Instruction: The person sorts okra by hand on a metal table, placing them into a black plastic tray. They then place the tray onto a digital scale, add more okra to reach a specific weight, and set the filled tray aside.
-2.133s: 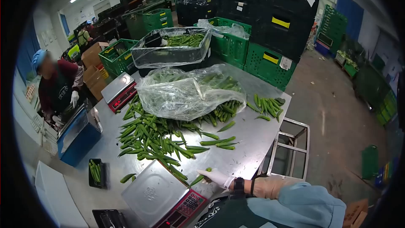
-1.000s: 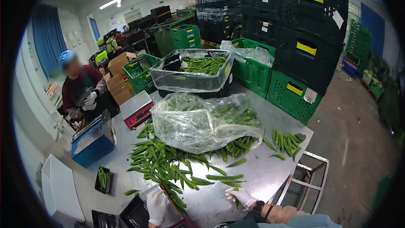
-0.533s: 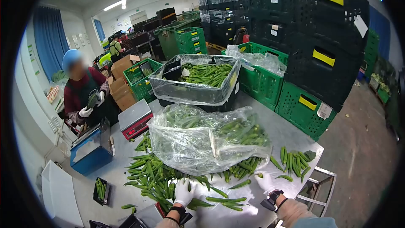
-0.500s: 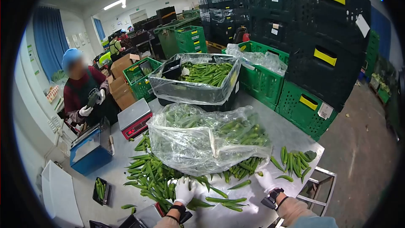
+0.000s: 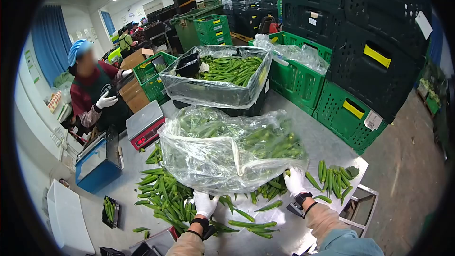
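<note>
My white-gloved left hand (image 5: 204, 204) and right hand (image 5: 295, 183), apart, grip unclear from my remote post, have just reached the crumpled clear-plastic bag of green okra (image 5: 204, 154) at twelve o'clock, putting its seven- and five-o'clock edges within reach.

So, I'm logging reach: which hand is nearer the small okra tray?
Left. The left hand is right of the tray; the right hand, farther right, by the bag's corner.
</note>
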Demonstrator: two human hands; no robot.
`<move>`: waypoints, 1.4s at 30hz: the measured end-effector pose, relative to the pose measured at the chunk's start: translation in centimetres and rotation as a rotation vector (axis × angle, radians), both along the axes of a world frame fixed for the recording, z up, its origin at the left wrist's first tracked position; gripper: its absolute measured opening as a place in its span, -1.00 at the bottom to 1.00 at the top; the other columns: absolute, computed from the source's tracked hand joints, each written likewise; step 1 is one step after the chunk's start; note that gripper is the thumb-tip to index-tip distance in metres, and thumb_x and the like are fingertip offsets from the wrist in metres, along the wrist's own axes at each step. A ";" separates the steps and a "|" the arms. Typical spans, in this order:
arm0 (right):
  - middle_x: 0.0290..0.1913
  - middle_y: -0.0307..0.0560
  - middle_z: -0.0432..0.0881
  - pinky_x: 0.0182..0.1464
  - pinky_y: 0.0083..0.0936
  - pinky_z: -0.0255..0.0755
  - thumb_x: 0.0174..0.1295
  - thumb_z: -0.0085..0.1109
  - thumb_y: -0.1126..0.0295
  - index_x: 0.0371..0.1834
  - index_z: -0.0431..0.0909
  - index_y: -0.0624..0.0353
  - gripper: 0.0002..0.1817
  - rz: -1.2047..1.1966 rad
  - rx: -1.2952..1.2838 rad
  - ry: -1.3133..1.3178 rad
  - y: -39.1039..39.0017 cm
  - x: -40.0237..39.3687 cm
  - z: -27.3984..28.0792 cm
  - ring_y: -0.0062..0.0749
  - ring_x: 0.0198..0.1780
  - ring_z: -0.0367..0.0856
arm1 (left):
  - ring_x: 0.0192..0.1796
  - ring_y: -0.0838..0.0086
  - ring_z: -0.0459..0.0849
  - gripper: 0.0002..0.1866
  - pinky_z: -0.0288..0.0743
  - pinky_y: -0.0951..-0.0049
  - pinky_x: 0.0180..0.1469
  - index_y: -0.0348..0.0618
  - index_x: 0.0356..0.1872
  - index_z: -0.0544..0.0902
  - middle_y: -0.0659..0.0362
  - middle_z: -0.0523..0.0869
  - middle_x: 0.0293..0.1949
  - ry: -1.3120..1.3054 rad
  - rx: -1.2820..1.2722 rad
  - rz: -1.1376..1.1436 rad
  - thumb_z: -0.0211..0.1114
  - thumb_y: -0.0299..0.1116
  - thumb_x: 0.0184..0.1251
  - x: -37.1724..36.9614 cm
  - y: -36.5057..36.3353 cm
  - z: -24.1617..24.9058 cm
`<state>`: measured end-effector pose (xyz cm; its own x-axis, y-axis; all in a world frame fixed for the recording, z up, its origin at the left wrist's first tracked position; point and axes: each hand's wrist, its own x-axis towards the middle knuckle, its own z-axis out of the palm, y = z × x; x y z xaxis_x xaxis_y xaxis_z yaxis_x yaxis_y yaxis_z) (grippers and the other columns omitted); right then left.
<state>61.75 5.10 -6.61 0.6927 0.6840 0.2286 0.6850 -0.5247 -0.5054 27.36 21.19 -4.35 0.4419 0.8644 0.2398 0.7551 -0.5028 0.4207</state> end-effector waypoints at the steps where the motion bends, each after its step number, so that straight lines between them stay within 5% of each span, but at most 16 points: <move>1: -0.18 0.21 0.65 0.04 -0.10 0.43 0.15 0.27 0.26 -0.17 0.62 0.21 -0.72 -0.007 0.007 -0.030 -0.1 -0.3 -0.1 0.14 -0.03 0.58 | 0.20 -0.17 0.39 -0.32 0.27 0.01 0.28 -0.24 0.14 0.55 -0.24 0.47 0.18 0.020 0.001 0.025 0.51 -0.09 0.00 0.1 -0.1 -0.2; 8: -0.08 0.22 0.63 0.04 -0.09 0.46 0.17 0.20 0.23 -0.04 0.59 0.18 -0.65 0.092 -0.150 0.229 -0.3 0.2 1.5 0.12 0.00 0.60 | 0.12 -0.15 0.44 -0.40 0.35 0.01 0.21 -0.28 0.08 0.59 -0.26 0.47 0.13 -0.005 -0.047 0.123 0.49 -0.16 0.01 0.7 -1.0 -0.9; 18: -0.04 0.18 0.64 0.08 -0.12 0.46 0.17 0.19 0.26 0.00 0.62 0.09 -0.66 0.080 -0.135 0.204 -0.3 -0.8 0.8 0.12 0.03 0.60 | 0.12 -0.11 0.49 -0.49 0.37 0.07 0.22 -0.23 0.07 0.58 -0.16 0.57 0.09 -0.136 -0.115 0.057 0.47 -0.34 0.04 -0.3 0.1 -3.5; 33: -0.05 0.23 0.67 0.14 -0.16 0.45 0.11 0.20 0.36 0.07 0.61 0.17 -0.59 0.090 -0.044 0.276 -0.7 -1.2 -0.6 0.12 0.04 0.61 | 0.11 -0.14 0.52 -0.36 0.36 0.08 0.24 -0.27 0.06 0.60 -0.23 0.57 0.12 -0.327 -0.345 0.098 0.55 -0.14 -0.08 0.9 1.3 -6.8; 39: -0.10 0.27 0.70 0.07 -0.23 0.50 0.15 0.23 0.37 0.19 0.55 0.20 -0.52 0.097 -0.056 0.377 -0.6 -0.2 -1.1 0.11 -0.02 0.66 | 0.10 -0.14 0.55 -0.45 0.34 0.11 0.27 -0.31 0.03 0.61 -0.21 0.65 0.03 -0.367 -0.199 0.184 0.48 -0.21 0.03 1.7 0.9 -9.8; 42: -0.13 0.29 0.69 0.08 -0.12 0.48 0.11 0.21 0.30 0.15 0.57 0.10 -0.53 0.082 -0.039 0.413 -0.5 -0.2 -1.1 0.17 -0.03 0.64 | 0.13 -0.12 0.54 -0.51 0.37 0.14 0.25 -0.31 0.04 0.61 -0.22 0.65 0.03 -0.318 -0.126 0.172 0.43 -0.29 0.08 2.7 -0.4 -6.2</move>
<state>61.54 4.62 -7.73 0.6633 0.7436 -0.0836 0.4697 -0.5007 -0.7271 30.01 20.83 -10.50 0.2079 0.9510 0.2288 0.6457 -0.3092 0.6982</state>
